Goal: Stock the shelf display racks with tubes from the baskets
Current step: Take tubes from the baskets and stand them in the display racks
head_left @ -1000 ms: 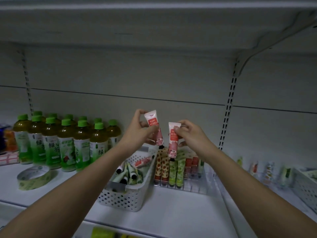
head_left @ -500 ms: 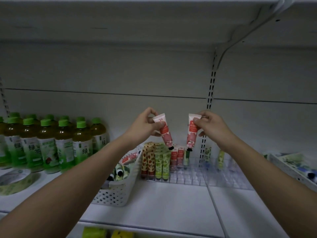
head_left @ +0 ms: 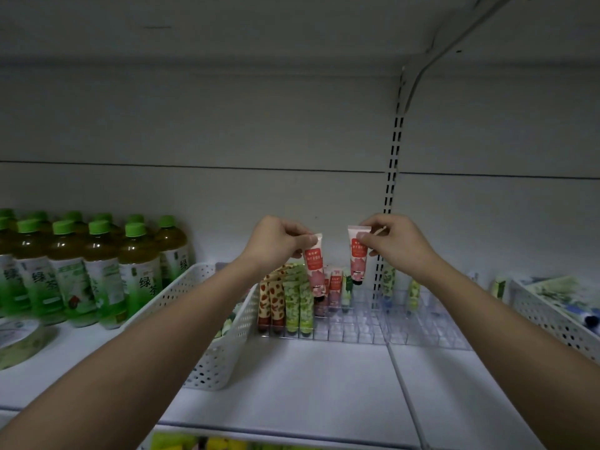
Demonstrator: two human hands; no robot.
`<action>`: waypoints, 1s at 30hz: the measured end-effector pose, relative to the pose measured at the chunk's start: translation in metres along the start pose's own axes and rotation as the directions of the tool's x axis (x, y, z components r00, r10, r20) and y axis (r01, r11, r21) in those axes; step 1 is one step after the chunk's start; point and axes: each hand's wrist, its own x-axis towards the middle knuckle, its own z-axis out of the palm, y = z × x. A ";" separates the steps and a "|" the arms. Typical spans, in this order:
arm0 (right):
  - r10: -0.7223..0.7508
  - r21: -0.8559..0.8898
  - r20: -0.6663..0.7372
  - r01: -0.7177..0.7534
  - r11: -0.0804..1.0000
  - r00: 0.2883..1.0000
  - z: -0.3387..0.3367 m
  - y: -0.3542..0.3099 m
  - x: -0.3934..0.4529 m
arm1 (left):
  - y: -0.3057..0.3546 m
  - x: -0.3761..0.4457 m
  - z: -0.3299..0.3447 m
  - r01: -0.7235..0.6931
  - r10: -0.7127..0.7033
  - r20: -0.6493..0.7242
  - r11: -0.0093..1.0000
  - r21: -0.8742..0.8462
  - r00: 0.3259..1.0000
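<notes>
My left hand [head_left: 276, 240] pinches the flat top end of a pink tube [head_left: 315, 267], which hangs cap down over the clear display rack [head_left: 363, 329]. My right hand [head_left: 393, 241] pinches a second pink tube [head_left: 357, 256] the same way, a little to the right and above the rack. Several tubes stand upright in the rack's left rows: red-spotted, green and pink ones. A white perforated basket [head_left: 224, 349] sits left of the rack under my left forearm, its contents mostly hidden.
Green tea bottles [head_left: 97, 271] stand in rows at the left, with a tape roll [head_left: 16, 339] in front of them. Another white basket [head_left: 552, 316] holding tubes is at the right. A shelf upright [head_left: 393, 177] runs behind the rack, and a shelf sits overhead.
Both hands have lowered and the tubes now hang closer to the rack. The view has shifted right, and the left basket now lies under my left forearm.
</notes>
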 end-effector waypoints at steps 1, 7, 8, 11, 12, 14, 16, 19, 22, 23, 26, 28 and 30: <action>-0.003 -0.029 0.000 0.003 1.000 1.000 0.002 0.003 0.001 | -0.001 0.001 0.002 0.002 -0.002 -0.006 1.000 0.012 1.000; -0.013 -0.157 0.053 0.021 0.987 0.999 0.016 0.024 0.009 | -0.009 0.010 0.013 -0.024 0.026 -0.021 0.993 0.115 0.999; -0.016 -0.167 0.064 0.026 0.986 0.998 0.019 0.028 0.010 | -0.010 0.012 0.014 -0.027 0.030 -0.021 0.992 0.123 0.999; -0.030 -0.206 0.110 0.052 0.977 0.994 0.028 0.035 0.015 | -0.014 0.015 0.015 -0.033 0.036 -0.024 0.992 0.122 0.999; -0.030 -0.213 0.121 0.056 0.975 0.992 0.031 0.037 0.017 | -0.016 0.016 0.016 -0.033 0.036 -0.026 0.992 0.123 0.999; -0.028 -0.228 0.138 0.059 0.972 0.990 0.038 0.040 0.021 | -0.018 0.017 0.015 -0.031 0.036 -0.035 0.990 0.140 0.999; -0.028 -0.247 0.148 0.065 0.967 0.989 0.044 0.044 0.024 | -0.021 0.019 0.016 -0.029 0.036 -0.042 0.987 0.158 0.998; -0.052 -0.294 0.172 0.101 0.950 0.984 0.053 0.049 0.026 | -0.024 0.020 0.016 -0.031 0.040 -0.051 0.985 0.168 0.998; -0.061 -0.333 0.199 0.126 0.934 0.978 0.061 0.053 0.027 | -0.024 0.020 0.017 -0.037 0.047 -0.053 0.982 0.183 0.998; -0.058 -0.339 0.205 0.127 0.932 0.977 0.063 0.055 0.027 | -0.025 0.021 0.017 -0.039 0.049 -0.051 0.982 0.184 0.997; -0.035 -0.370 0.235 0.123 0.921 0.971 0.069 0.060 0.024 | -0.024 0.021 0.017 -0.047 0.057 -0.049 0.982 0.185 0.997; -0.016 -0.372 0.237 0.106 0.922 0.971 0.073 0.063 0.022 | -0.024 0.020 0.017 -0.049 0.059 -0.047 0.980 0.194 0.997; -0.006 -0.362 0.230 0.091 0.928 0.973 0.074 0.064 0.021 | -0.024 0.019 0.017 -0.048 0.058 -0.039 0.977 0.208 0.998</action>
